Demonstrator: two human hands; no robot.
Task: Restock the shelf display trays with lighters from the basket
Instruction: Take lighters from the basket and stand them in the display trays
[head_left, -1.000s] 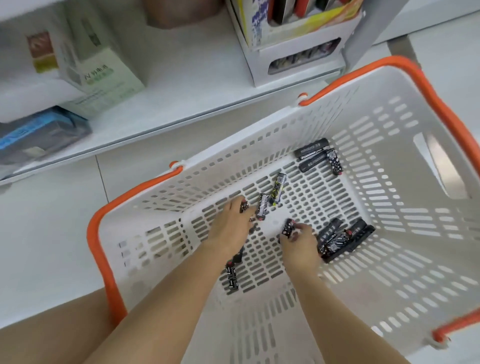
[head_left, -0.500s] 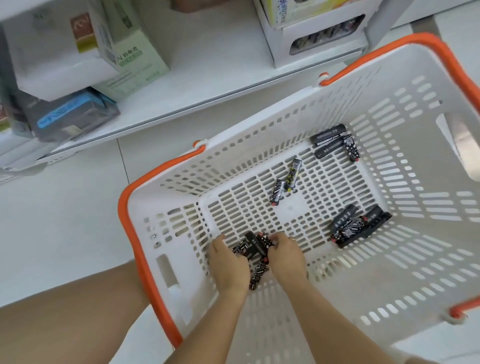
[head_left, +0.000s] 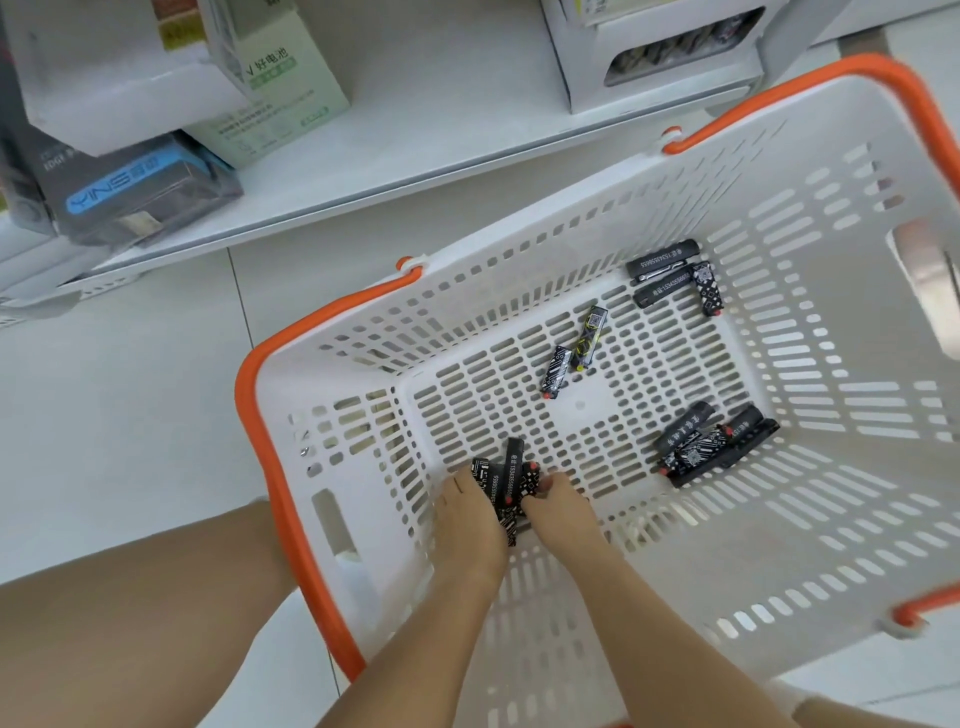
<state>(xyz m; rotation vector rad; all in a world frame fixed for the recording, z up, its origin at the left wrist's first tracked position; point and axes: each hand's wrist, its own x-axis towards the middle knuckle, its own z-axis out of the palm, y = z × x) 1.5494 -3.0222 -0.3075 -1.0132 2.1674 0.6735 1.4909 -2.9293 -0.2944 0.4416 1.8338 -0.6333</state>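
Observation:
A white slotted basket (head_left: 831, 467) with orange handles stands on the floor below the shelf. Both my hands reach into its near left corner. My left hand (head_left: 467, 525) and my right hand (head_left: 558, 512) hold a bunch of black patterned lighters (head_left: 506, 486) between them, fingers curled round the lighters. More lighters lie loose on the basket floor: two in the middle (head_left: 571, 358), three at the far side (head_left: 675, 273), several at the right (head_left: 711, 444). A white display tray (head_left: 670, 57) with lighters stands on the shelf at the top right.
The white shelf (head_left: 441, 150) runs along the top, with a green-and-white box (head_left: 280, 93) and a dark box with blue lettering (head_left: 130, 187) at the left. My bare knee (head_left: 130, 623) is at the lower left, beside the basket. Pale floor tiles surround the basket.
Both hands have drawn back from the basket's middle to its near left corner and gathered several lighters together between them. The view has shifted, so the basket sits further right.

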